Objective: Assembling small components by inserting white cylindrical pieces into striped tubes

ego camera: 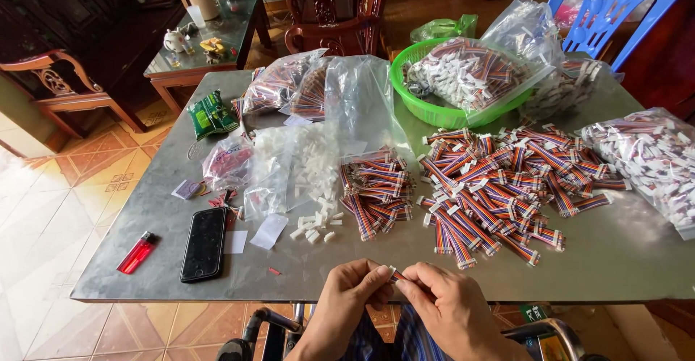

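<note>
I have a short ribbon cable [395, 275] pinched between both hands at the near edge of the bench [615, 260], at six o'clock in my view. My left hand [355, 289] is closed on its end with thumb and forefinger, and my right hand [441, 299] is curled tight around the rest, so only a tip with a white connector shows between them. I judge I am seating a connector on the cable end; the next move calls for lining the small parts up squarely and pressing firmly. Ahead at eleven o'clock lie loose white connectors [313, 225] spilling from a clear bag [289, 166]. At twelve to one o'clock sits the cable pile [492, 187], well apart from my hands. At ten o'clock are a phone [203, 244] and a red lighter [136, 253]. Farthest, a green basket [427, 108] holds bagged cables.
</note>
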